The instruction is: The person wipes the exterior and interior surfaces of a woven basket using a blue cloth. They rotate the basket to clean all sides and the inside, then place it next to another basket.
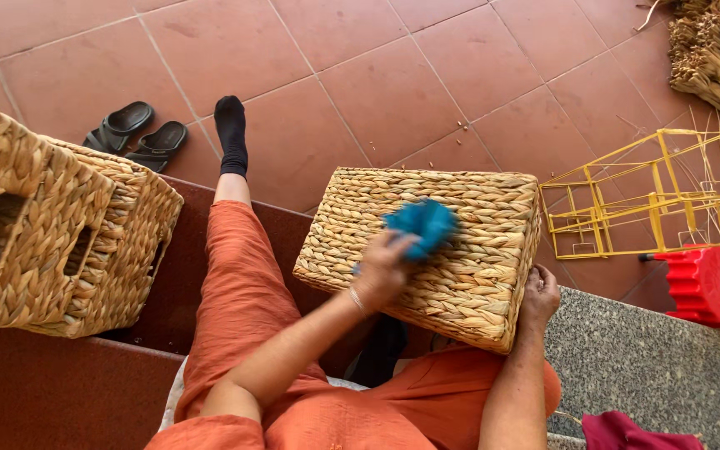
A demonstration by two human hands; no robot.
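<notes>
**On the lap, a woven basket under a blue brush**

On the person's lap lies an upturned woven basket [427, 250], its flat bottom facing up. The left hand [381, 271], blurred, is closed around a blue brush [422, 225] held against the weave. The right hand [539, 296] grips the basket's near corner, fingers curled on the edge. Two more woven baskets [52, 233] sit to the left; a yellow wire frame [652, 192] and a red stool [710, 283] stand on the tiled floor [393, 83] to the right.

Woven straw rectangular basket [427, 258] rests on the person's lap, blue cloth [422, 223] on top. Two stacked woven baskets [60, 242] at left. Yellow wire frame [647, 192] and red plastic stool [710, 283] on the floor, right.
</notes>
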